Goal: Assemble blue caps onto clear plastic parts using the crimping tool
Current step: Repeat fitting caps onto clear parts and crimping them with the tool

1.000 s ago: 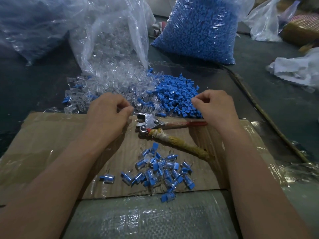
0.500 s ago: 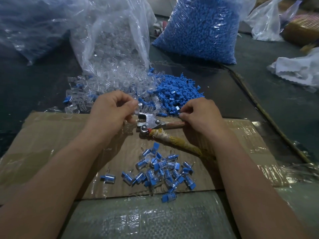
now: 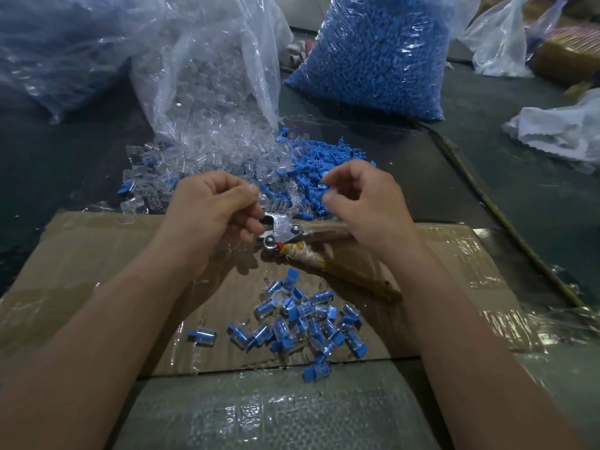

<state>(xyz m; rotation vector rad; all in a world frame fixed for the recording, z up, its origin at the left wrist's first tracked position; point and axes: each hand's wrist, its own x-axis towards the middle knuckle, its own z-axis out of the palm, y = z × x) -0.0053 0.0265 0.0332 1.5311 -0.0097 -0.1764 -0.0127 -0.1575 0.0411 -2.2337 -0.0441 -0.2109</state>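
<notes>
Head view: crimping tool [image 3: 285,230] between left hand [image 3: 211,216] and right hand [image 3: 363,206]

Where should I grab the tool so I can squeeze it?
By its two long handles, coming from the right. The tool points its metal head left, and its handles spread out to the right. The taped handle lies free on the cardboard; the other runs under the right hand.

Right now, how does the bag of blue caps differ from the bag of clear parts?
The bag of blue caps stands bulging and upright; the bag of clear parts slumps with its mouth open, parts spilling out. The first looks solid blue, the second see-through and pale. Both are thin clear plastic bags on the dark table.
</notes>
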